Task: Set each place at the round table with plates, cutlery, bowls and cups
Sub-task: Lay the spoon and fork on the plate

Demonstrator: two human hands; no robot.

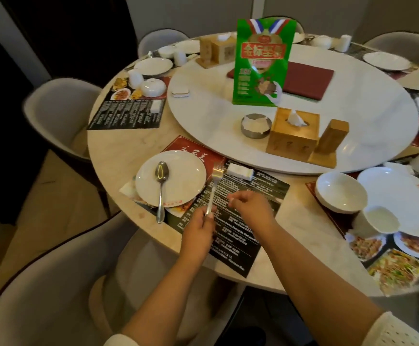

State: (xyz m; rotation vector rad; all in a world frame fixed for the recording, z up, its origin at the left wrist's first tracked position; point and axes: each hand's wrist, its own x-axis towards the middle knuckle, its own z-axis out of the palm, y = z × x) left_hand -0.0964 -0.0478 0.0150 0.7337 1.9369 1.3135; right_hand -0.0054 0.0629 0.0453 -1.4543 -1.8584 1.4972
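At the near place a white plate (178, 178) lies on a black menu placemat (240, 196). A metal spoon (161, 188) rests across the plate, its handle reaching past the near rim. My left hand (198, 231) grips the handle of a fork (214, 186), whose tines point away over the placemat just right of the plate. My right hand (249, 208) hovers beside it, fingers loosely curled, holding nothing. To the right, another place has a white bowl (340, 193), a large plate (403, 203) and a cup (378, 221).
A white turntable (353, 108) fills the table's middle, bearing a green sign (260, 63), a wooden tissue box (293, 136), a metal ashtray (255, 126) and a dark red folder (308, 78). A small white packet (239, 171) lies on the placemat. Grey chairs (58, 108) ring the table.
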